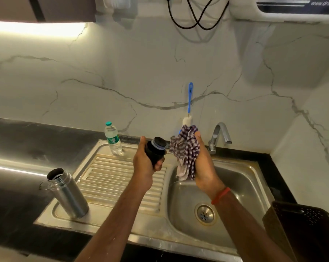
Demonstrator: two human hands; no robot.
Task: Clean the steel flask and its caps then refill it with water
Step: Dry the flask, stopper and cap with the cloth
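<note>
Black cylindrical cap with grey-blue ring is gripped in left hand, fingers curled round its body, held over the seam between ribbed steel draining board and stainless sink basin. Purple-and-white checked cloth is clutched bunched in right hand, above the basin's back-left corner. Cloth sits just beside cap; contact cannot be told. Brushed steel cylindrical flask is stood uncapped in the board's front-left corner, close to the raised rim, well apart from both hands; ribbed board lies between. Clear plastic water bottle with green cap is set at the board's back edge. Blue-handled bottle brush is leaned on the marble wall behind the cloth. Chrome tap is mounted at the basin's back rim, just right of the right hand. Dark perforated basket is seen at the basin's front-right edge
</note>
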